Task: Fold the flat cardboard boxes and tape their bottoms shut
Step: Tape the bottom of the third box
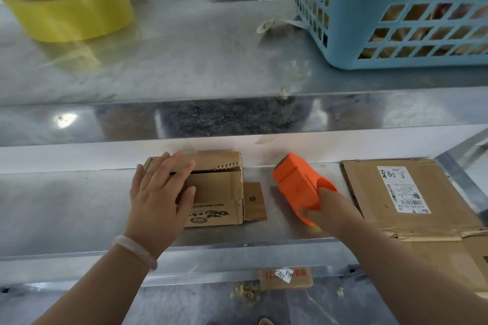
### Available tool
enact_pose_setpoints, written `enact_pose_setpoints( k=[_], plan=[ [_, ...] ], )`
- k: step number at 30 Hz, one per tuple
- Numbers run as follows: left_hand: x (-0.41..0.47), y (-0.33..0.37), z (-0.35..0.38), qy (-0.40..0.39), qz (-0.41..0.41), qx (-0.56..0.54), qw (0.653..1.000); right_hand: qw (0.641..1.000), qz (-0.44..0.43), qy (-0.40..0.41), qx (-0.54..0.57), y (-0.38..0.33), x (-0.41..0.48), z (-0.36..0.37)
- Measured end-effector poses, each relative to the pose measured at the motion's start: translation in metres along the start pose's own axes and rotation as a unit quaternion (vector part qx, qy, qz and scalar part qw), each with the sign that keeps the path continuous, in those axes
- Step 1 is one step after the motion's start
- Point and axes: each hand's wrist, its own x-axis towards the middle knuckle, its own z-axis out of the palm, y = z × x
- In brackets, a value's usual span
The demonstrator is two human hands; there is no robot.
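A small brown cardboard box (216, 192) lies on the middle metal shelf (66, 208), one flap sticking out to its right. My left hand (161, 192) rests flat on the box's left part, fingers straight and spread. To the right, my right hand (327, 206) grips an orange tape dispenser (298, 185) that points away from me, just above the shelf beside the box. A flattened cardboard box (422, 221) with a white shipping label lies at the right end of the same shelf. A roll of yellow tape (71, 8) sits on the upper shelf, far left.
A blue plastic basket (369, 16) with goods inside stands on the upper shelf at the right, a small paper tag beside it. On the shelf below, a small cardboard piece (285, 277) with a white sticker lies among crumbs. The wall closes off the back.
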Motion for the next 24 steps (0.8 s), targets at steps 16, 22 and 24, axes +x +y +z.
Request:
enact_pose_setpoints(
  k=[16,22,24],
  plan=[
    [0.007,0.109,0.022,-0.226,0.119,-0.286,0.924,0.563,-0.103,-0.244,0.783,-0.041,-0.072,-0.016],
    [0.015,0.111,0.019,-0.268,0.1,-0.313,0.906,0.566,-0.07,-0.219,0.792,-0.045,-0.074,-0.017],
    [0.016,0.113,0.02,-0.262,0.095,-0.329,0.902,0.581,-0.052,-0.218,0.782,-0.045,-0.073,-0.015]
  ],
)
